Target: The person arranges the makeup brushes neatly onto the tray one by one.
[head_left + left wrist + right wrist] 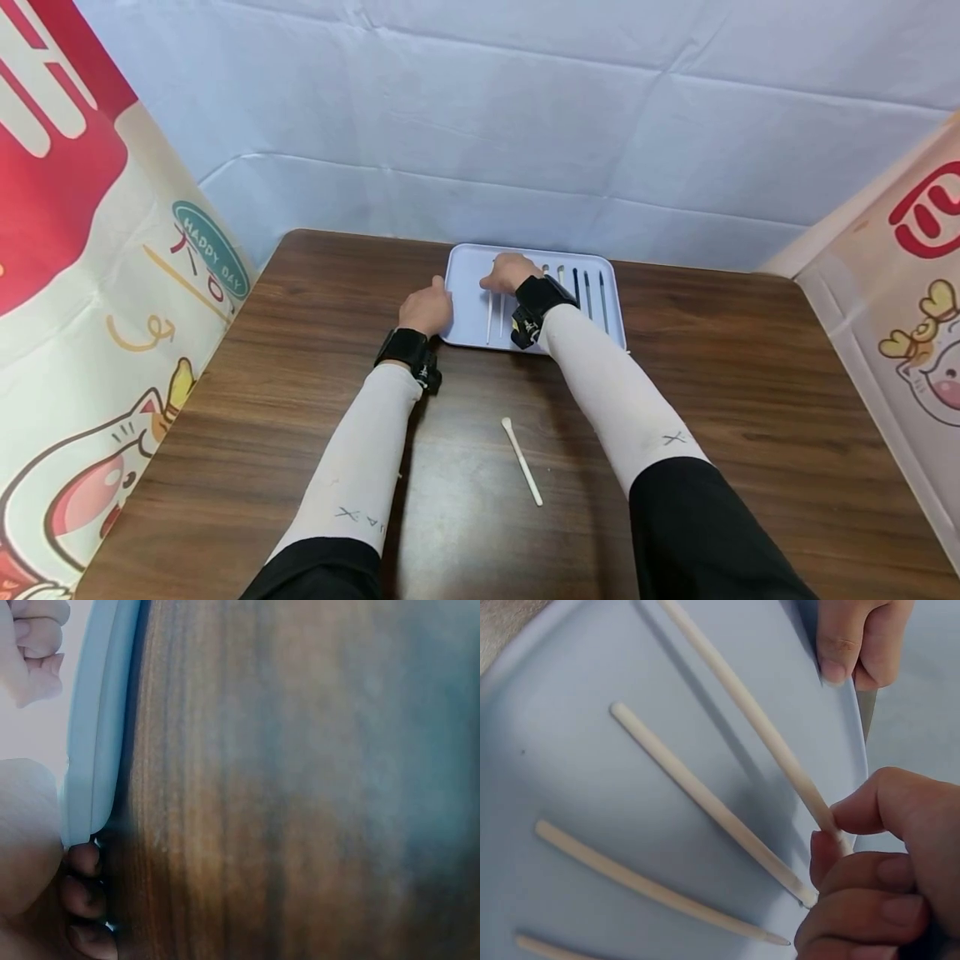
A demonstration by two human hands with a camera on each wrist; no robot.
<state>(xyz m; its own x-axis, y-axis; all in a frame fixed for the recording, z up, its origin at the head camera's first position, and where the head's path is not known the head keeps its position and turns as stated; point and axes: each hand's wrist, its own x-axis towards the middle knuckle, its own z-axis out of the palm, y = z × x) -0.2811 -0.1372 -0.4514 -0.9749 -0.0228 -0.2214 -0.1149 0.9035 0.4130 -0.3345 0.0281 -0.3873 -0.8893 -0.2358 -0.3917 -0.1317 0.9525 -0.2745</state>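
A pale blue tray (467, 287) stands at the far side of the table. My left hand (427, 308) holds its left edge, the thumb above and curled fingertips below the rim (94, 727). Over the tray's left part, my right hand (512, 272) pinches a slim white-handled brush (757, 720) between thumb and forefinger. Its head is hidden by the hand, and its handle casts a shadow on the tray. Beside it lie more pale handles (705, 799). Several dark-handled brushes (588, 293) lie side by side in the tray's right part.
One white brush (522, 461) lies alone on the brown wooden table (712, 400), nearer to me. Behind the table hangs a pale cloth (487, 108). Printed panels (82, 333) flank both sides.
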